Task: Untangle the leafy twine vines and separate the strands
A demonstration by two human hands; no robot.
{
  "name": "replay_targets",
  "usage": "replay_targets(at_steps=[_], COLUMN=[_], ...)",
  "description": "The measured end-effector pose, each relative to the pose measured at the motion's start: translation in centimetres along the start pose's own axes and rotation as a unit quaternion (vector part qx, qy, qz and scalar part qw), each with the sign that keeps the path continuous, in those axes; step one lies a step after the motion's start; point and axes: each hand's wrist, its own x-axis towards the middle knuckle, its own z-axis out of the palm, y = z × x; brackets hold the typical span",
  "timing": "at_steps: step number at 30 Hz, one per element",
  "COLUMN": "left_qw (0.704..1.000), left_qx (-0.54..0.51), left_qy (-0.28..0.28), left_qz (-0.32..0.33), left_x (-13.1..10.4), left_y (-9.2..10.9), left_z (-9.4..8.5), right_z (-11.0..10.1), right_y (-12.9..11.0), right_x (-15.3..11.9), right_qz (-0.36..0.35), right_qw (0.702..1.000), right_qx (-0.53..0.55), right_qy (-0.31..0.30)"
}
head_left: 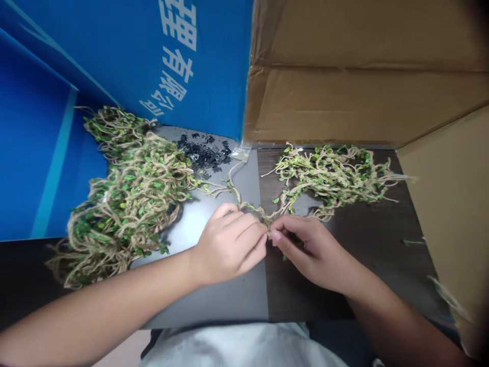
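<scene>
In the middle of the table, my left hand (233, 242) is closed with its fingers curled round a leafy twine garland (254, 208). My right hand (309, 250) meets it there, thumb and forefinger pinching the same garland. Twine ends run from the hands back to the left, and another stretch leads up to the right. A big tangled heap of garlands (133, 188), tan cord with small green leaves, lies on the left. A smaller bundle of garlands (328, 176) rests behind my right hand. The exact spot between the fingertips is partly hidden.
Small black plastic pieces (206, 153) lie scattered behind the left heap. A blue panel (126, 61) with white characters stands at the back left. Cardboard walls (324, 107) close off the back and right. A loose green sprig (413, 241) lies at the right edge.
</scene>
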Motion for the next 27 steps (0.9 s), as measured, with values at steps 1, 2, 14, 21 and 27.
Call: replay_targets(at_steps=[1,2,14,21,27], left_qw=[1.000,1.000,0.995,0.992,0.993], left_qx=[-0.002,-0.003,0.080,0.100,0.095], left_qy=[-0.005,-0.011,-0.060,-0.072,-0.065], left_qz=[0.002,0.003,0.028,0.030,0.032], left_x=[0.00,0.00,0.07,0.08,0.17], left_y=[-0.08,-0.17,-0.48,-0.12,-0.04], left_z=[0.01,0.02,0.23,0.46,0.56], right_z=[-0.09,-0.18,-0.44,-0.38,-0.09], right_y=[0.05,0.12,0.81,0.36,0.27], right_x=[0.00,0.00,0.51,0.72,0.60], right_qz=[-0.005,-0.012,-0.199,-0.232,-0.239], right_qw=[1.000,1.000,0.927,0.900,0.891], right_qx=[-0.012,-0.027,-0.310,-0.365,-0.383], right_qy=[-0.004,-0.008,0.069,0.056,0.057])
